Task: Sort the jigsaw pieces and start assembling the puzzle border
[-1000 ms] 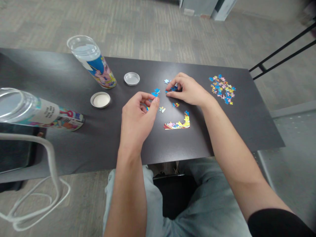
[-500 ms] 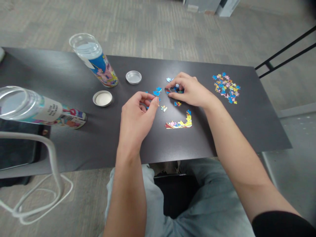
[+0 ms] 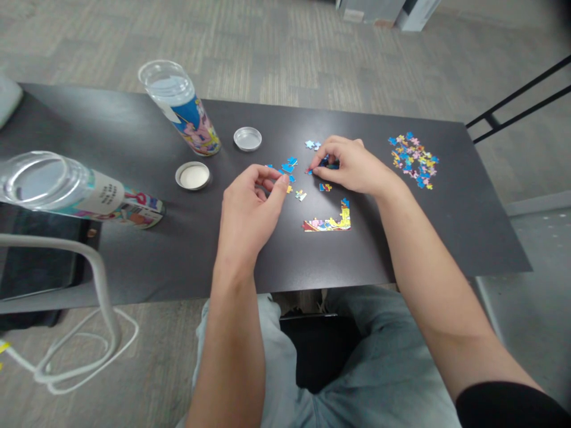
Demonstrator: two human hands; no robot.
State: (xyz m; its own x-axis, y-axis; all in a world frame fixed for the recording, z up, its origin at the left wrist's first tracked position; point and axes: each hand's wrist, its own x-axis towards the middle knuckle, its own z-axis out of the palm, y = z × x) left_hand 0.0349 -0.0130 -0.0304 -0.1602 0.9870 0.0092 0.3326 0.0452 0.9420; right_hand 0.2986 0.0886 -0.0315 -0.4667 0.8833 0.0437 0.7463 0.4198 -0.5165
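Between the thumb and index finger of my right hand [image 3: 350,163] is a small red and blue puzzle piece [image 3: 308,171], low over the table. Dark blue pieces lie partly hidden beneath that palm. My left hand [image 3: 254,202] has its thumb and fingertips pinched together; whatever they hold, if anything, I cannot make out. Just beyond its fingertips are loose blue puzzle pieces [image 3: 288,168] and a pale multicoloured piece [image 3: 300,195]. Nearer to me lies an L-shaped joined puzzle section [image 3: 328,225], with a blue and yellow piece [image 3: 325,187] above it.
A pile of puzzle pieces [image 3: 414,159] lies at the right. On the left stand two clear printed canisters, one farther back [image 3: 196,125] and one nearer [image 3: 107,193]. Two round lids [image 3: 247,139] sit beside them. A white cable [image 3: 96,270] crosses a dark tablet [image 3: 44,255].
My right fingertips have shifted slightly, and the red and blue piece shows more clearly between them. The left hand keeps its pinch. The whole view has moved a little.
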